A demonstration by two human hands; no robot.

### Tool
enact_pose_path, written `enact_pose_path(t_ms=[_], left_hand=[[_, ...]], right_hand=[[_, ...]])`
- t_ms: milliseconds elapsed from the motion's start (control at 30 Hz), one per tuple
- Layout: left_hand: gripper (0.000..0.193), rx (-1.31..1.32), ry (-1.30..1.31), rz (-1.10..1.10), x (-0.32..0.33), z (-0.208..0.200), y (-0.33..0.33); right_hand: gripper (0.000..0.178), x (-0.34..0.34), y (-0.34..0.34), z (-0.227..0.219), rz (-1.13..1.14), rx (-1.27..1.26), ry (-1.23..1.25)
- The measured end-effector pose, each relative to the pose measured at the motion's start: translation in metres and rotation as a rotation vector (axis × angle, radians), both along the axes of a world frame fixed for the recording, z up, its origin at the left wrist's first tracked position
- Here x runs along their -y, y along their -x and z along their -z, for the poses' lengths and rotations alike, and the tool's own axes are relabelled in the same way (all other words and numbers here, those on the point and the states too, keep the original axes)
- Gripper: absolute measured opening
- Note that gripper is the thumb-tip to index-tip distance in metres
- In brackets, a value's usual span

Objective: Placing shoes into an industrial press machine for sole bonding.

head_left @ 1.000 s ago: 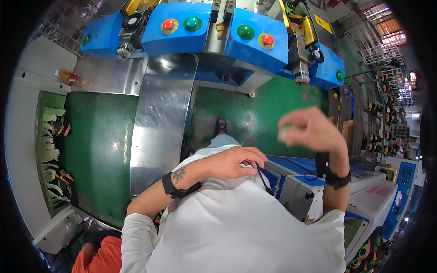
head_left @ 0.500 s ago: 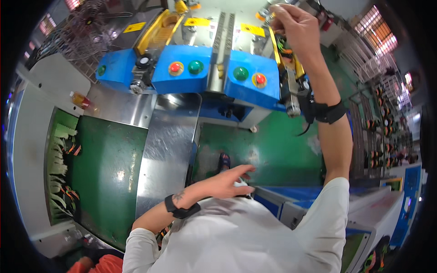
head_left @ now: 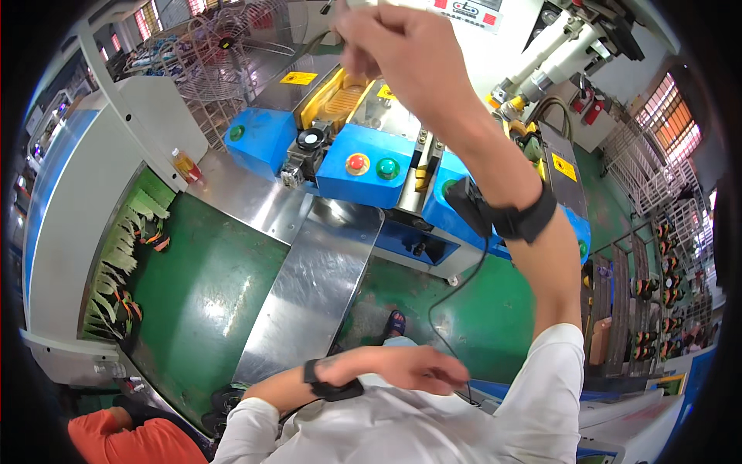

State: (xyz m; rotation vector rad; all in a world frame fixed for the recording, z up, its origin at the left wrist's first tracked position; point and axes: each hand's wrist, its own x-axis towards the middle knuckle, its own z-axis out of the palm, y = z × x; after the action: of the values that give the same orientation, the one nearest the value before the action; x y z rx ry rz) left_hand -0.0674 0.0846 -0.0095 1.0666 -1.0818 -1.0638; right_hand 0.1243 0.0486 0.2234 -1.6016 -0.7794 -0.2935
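My right hand (head_left: pixel 413 58) is stretched out over the blue and white machine (head_left: pixel 363 164), above its left half. Its fingers curl downward, blurred and partly cut off by the top edge, so I cannot see whether they hold anything. A yellow shoe-shaped mould (head_left: pixel 340 100) sits just below and left of those fingers. My left hand (head_left: pixel 417 370) hovers low in front of my body, fingers loosely apart with nothing in them. On the machine's right side, a dark shoe (head_left: pixel 529 147) with bright trim is partly hidden behind my right forearm.
A steel plate (head_left: pixel 309 271) slants from the machine toward me. At left, a white machine (head_left: pixel 77 224) has a fringed opening with shoes inside. A bottle (head_left: pixel 186 166) stands near it. A person in orange (head_left: pixel 139 439) is at lower left. Shoe racks (head_left: pixel 641 286) line the right.
My right hand has swung left, from the machine's right side to above its left mould. The view has shifted, so the machine sits lower and farther right. My left hand stays low, its fingers less spread.
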Motion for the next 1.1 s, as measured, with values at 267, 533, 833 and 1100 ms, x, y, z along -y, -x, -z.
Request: enact_pose_path(t_ms=[267,533,833,1100], left_hand=[[0.030,-0.372,-0.181,-0.689,-0.104,0.038,0.025],[0.033,-0.513,-0.253,-1.011,-0.139,0.070,0.053],[0.035,0.075,-0.912,-1.438,-0.174,0.125,0.113],[0.034,-0.212,-0.922,-2.717,-0.155,0.116,0.173]], right_hand=[[0.015,0.009,0.050,0.096,-0.094,-0.226,0.252],[0.012,0.039,0.138,0.316,-0.236,-0.196,0.858],[0.041,0.198,0.167,0.586,-0.311,-0.787,1.570],[0.019,0.172,0.123,0.606,-0.289,-0.616,1.390]])
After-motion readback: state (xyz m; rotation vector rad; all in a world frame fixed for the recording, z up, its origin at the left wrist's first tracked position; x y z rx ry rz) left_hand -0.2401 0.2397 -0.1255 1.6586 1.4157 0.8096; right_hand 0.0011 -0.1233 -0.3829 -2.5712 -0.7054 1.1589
